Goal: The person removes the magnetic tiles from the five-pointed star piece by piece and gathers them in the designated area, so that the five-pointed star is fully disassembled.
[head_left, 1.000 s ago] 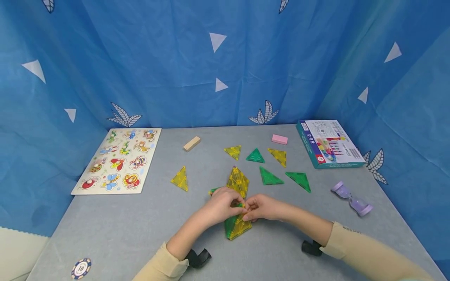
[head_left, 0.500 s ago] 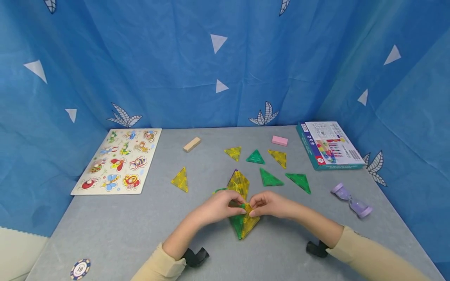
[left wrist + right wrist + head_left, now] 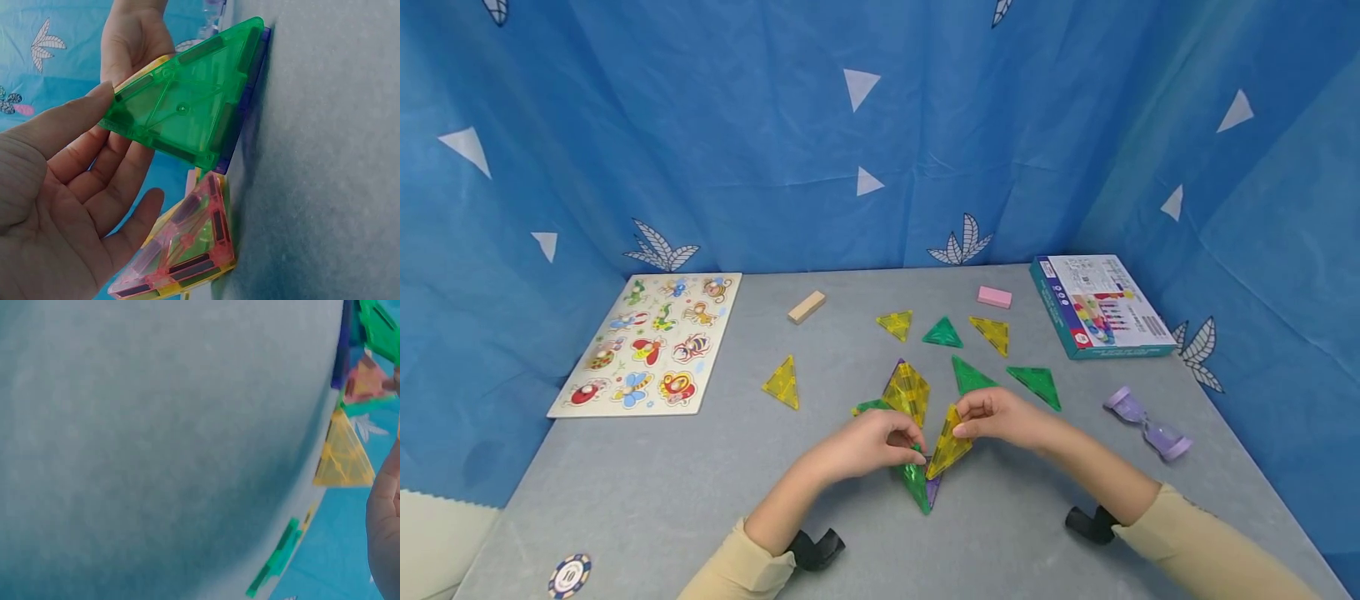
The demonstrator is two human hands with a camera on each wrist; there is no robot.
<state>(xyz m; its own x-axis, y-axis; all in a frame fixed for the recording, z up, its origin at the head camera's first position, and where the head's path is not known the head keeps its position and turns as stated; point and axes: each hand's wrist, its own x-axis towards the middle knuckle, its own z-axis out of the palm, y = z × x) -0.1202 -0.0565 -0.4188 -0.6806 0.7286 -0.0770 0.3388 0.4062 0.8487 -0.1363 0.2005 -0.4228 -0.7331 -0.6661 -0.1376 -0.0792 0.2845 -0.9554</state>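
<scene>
My left hand [image 3: 872, 446] pinches the tip of a green triangular magnetic tile [image 3: 181, 103] between thumb and fingers. That tile leans upward, its lower edge along a purple tile [image 3: 240, 122] on the table. My right hand [image 3: 1009, 418] holds a yellow triangular magnetic tile [image 3: 949, 446] by its upper part, tilted, just right of the green one. In the left wrist view the green tile mostly hides the yellow one. Behind them stands a pointed form with yellow sides [image 3: 908, 390]; a pink tile [image 3: 187, 240] shows on it in the left wrist view.
Several loose yellow and green triangle tiles [image 3: 1036, 387] lie beyond the hands. An insect puzzle board [image 3: 651, 346] is at left, a boxed set [image 3: 1105, 307] and purple sand timer [image 3: 1148, 423] at right. Wooden block [image 3: 807, 307], pink block [image 3: 995, 297] and poker chip [image 3: 570, 576] lie around.
My right hand has moved up and right, drawing the yellow tile away from the green one and uncovering the purple tile. My left hand has stayed about in place at the green tile's tip.
</scene>
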